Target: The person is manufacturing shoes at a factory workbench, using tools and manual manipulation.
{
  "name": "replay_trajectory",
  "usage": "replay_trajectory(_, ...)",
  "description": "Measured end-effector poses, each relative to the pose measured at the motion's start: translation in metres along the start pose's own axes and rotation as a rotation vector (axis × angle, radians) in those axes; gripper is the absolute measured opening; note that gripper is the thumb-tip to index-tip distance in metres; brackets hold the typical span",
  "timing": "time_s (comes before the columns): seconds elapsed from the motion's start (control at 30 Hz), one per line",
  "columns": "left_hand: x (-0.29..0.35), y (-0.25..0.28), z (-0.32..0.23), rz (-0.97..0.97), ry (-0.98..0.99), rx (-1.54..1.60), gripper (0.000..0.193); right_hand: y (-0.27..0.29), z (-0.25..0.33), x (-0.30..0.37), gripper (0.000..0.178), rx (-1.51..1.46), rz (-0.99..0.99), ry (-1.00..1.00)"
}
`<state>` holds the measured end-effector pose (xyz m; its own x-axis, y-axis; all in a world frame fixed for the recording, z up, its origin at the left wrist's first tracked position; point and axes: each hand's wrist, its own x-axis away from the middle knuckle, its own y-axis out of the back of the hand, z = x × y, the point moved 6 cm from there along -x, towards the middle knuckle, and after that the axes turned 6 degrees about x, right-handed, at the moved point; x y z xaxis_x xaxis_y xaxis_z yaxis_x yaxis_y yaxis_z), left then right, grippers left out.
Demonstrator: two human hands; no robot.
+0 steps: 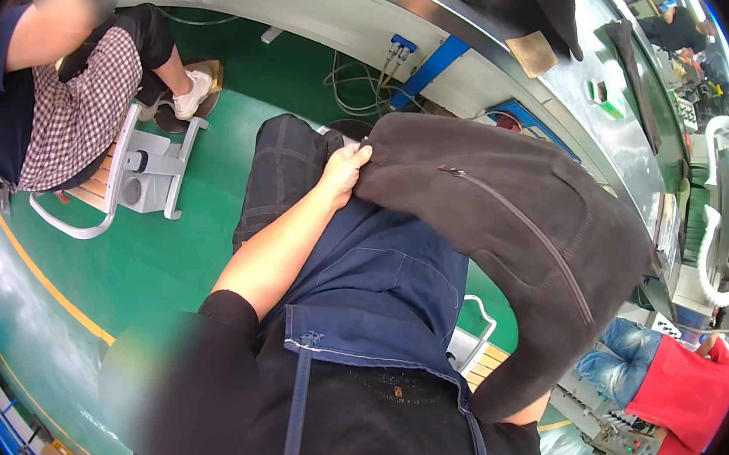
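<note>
A dark brown-grey zip jacket [507, 206] hangs spread out in front of me, above my lap and toward the workbench. My left hand [348, 166] is closed on its left edge, thumb on top. The long zipper [527, 230] runs diagonally across the cloth, its pull near the upper left end. One sleeve [519, 370] droops down toward my right arm. The jacket covers my right hand; only a bit of that forearm [531, 410] shows below the sleeve. I wear a blue apron [369, 272] over dark clothes.
A metal-edged workbench [351, 7] curves across the far side, with dark garments and a tan patch [531, 53] on it. Cables [379, 80] hang beneath. At left a person sits on a slatted chair [115, 173]; at right stands a person in a red top [687, 390].
</note>
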<state>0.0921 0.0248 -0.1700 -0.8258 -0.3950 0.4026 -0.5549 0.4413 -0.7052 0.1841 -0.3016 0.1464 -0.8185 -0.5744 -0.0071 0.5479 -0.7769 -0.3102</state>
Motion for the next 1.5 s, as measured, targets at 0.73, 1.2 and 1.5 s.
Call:
replay_trajectory(0.73, -0.006, 0.008, -0.033, -0.498, -0.328, -0.630, 0.058, -0.055, -0.084, -0.086, 0.057, 0.150, 0.200, -0.432)
replay_trajectory(1.2, -0.016, -0.013, -0.010, -0.194, -0.371, -0.557, 0.058, -0.098, -0.206, -0.130, 0.048, 0.249, 0.245, -0.694)
replay_trajectory(1.5, -0.011, 0.008, 0.013, -0.169, -0.240, -0.307, 0.061, -0.116, -0.197, -0.128, 0.044, 0.482, 0.248, -0.755)
